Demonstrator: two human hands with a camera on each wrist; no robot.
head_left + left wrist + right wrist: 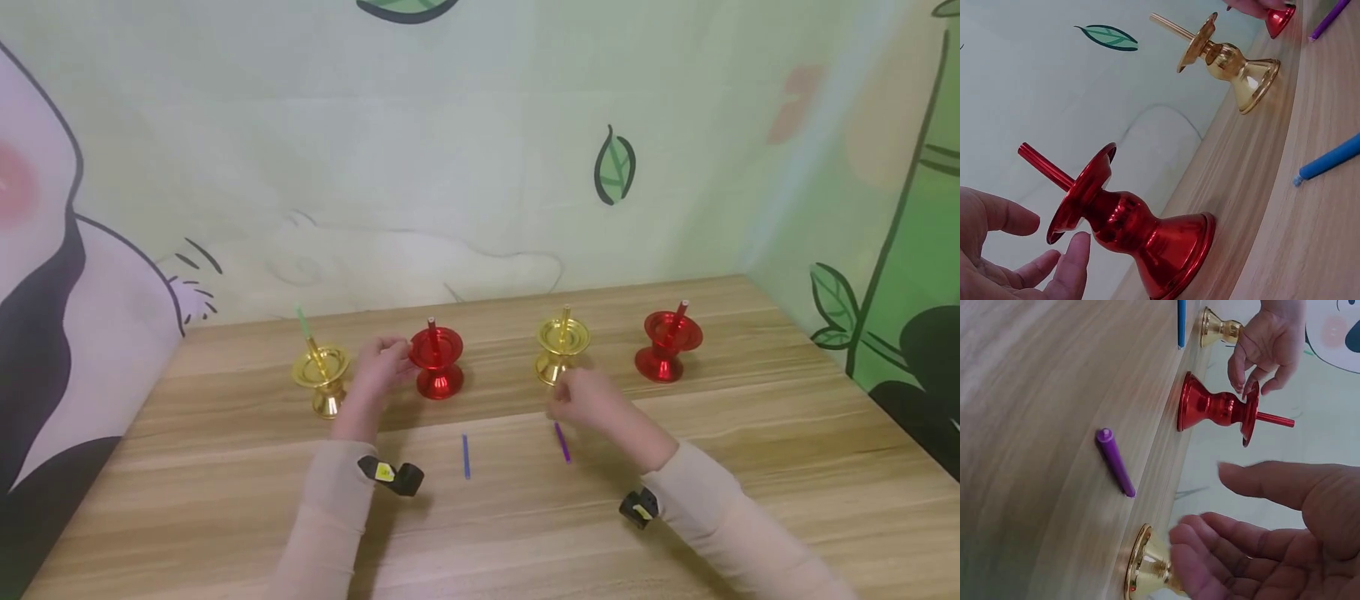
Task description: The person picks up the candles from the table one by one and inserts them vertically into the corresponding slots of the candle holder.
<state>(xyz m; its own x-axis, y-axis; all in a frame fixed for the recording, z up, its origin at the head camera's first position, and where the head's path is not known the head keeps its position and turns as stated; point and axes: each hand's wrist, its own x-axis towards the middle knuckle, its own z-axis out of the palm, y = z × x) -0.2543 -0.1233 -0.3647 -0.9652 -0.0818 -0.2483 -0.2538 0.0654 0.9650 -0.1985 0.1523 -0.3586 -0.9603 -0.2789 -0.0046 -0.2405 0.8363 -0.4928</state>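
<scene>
My left hand [384, 362] is at the left side of a shiny red candle holder [439, 381]. In the left wrist view its thumb and fingers [1077, 259] are spread near the dish rim, nothing held between them. My right hand [590, 398] hovers in front of a gold candle holder [553, 367], its thumb apart from loosely bent fingers and nothing in its grasp. Between the hands, a thin blue candle [467, 457] and a thin purple candle [562, 443] lie on the table. A bare upright tube stands in each of these two holders.
At the left, another gold holder [328, 402] carries a thin green candle [303, 322] upright in its tube. A second red holder [660, 364] stands at the right. The wooden table [750, 467] meets a wall [480, 167] with painted leaves at the back.
</scene>
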